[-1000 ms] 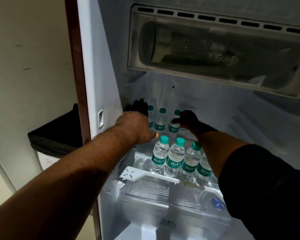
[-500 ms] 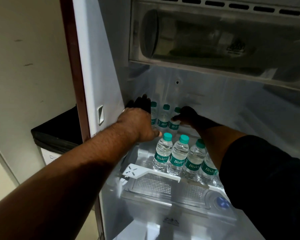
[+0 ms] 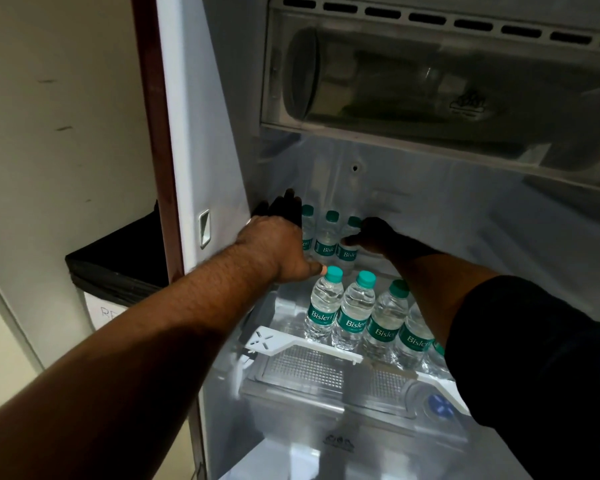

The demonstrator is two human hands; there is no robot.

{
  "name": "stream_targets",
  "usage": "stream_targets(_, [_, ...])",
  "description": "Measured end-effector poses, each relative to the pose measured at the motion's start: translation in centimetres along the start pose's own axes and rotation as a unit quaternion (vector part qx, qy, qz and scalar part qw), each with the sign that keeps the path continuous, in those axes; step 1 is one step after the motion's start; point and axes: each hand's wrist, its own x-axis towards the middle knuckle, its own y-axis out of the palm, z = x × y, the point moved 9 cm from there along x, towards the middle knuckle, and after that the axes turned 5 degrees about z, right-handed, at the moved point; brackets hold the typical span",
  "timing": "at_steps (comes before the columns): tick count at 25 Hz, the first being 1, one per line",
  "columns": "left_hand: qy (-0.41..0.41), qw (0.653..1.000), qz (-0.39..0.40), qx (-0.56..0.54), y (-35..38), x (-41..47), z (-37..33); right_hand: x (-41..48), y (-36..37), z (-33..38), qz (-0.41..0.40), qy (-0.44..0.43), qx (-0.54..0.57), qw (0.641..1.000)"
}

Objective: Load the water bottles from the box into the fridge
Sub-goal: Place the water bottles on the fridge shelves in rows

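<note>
Small clear water bottles with teal caps and labels stand on the fridge shelf (image 3: 288, 317) in two rows. The front row (image 3: 354, 313) holds several. Three back-row bottles (image 3: 326, 237) show against the rear wall. My left hand (image 3: 278, 247) reaches in at the left, its fingers stretched along the leftmost back bottle (image 3: 307, 223) and its thumb by the first front-row cap. My right hand (image 3: 371, 237) grips the right-hand back bottle (image 3: 349, 251) near its neck. The box is out of sight.
A translucent chiller compartment (image 3: 430, 84) hangs above the shelf, low over my hands. Below the shelf lies a crisper cover (image 3: 312, 368) with white trim and a blue dial. The fridge's left wall (image 3: 201, 150) is close beside my left arm. Outside at the left stands a black-lined bin (image 3: 115, 268).
Both hands stay at the back row of bottles, hardly moved. The view has drifted slightly, showing more of the chiller compartment.
</note>
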Motion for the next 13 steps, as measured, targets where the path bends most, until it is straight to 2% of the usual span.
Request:
stream_targets(5, [0.0, 1.0, 0.019, 0.013, 0.2, -0.2, -0.1, -2.6, -2.7, 1.1, -0.02, -0.028, 0.009, 0.999])
stream_targets(13, [-0.007, 0.999, 0.052, -0.009, -0.7, -3.5, -0.2, -11.8, -5.6, 4.9, -0.061, -0.129, -0.007, 0.99])
